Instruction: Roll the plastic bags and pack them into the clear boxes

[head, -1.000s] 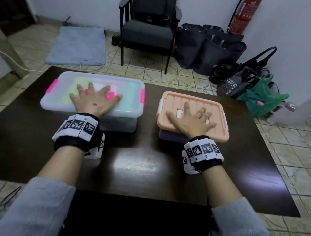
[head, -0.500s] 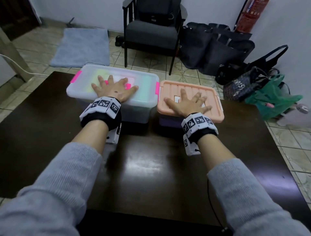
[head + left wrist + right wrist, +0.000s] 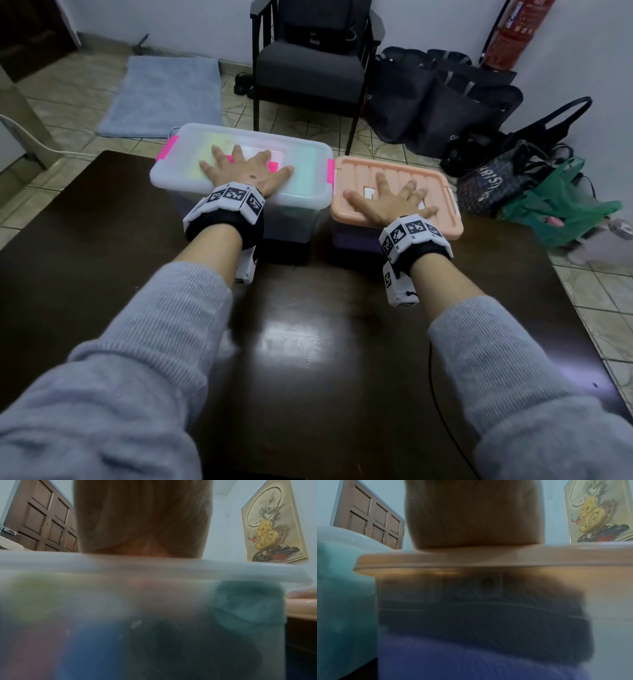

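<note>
Two lidded boxes stand side by side at the far edge of the dark table [image 3: 308, 359]. The larger clear box [image 3: 301, 185] has pink latches, and coloured bags show blurred through its wall [image 3: 154, 615]. My left hand [image 3: 245, 169] lies flat on its lid, fingers spread. The smaller box [image 3: 442, 226] wears a peach ribbed lid; purple and dark contents show through its wall [image 3: 471, 635]. My right hand [image 3: 390, 200] lies flat on that lid, fingers spread. Neither hand holds anything.
Behind the table stand a dark chair [image 3: 308, 65], black bags [image 3: 438, 99], a green plastic bag [image 3: 561, 209] and a red fire extinguisher [image 3: 510, 34]. A grey mat [image 3: 164, 92] lies on the tiled floor at the back left.
Both boxes have slid away from me to the table's far edge and closer together under my flat hands. My arms have stretched out.
</note>
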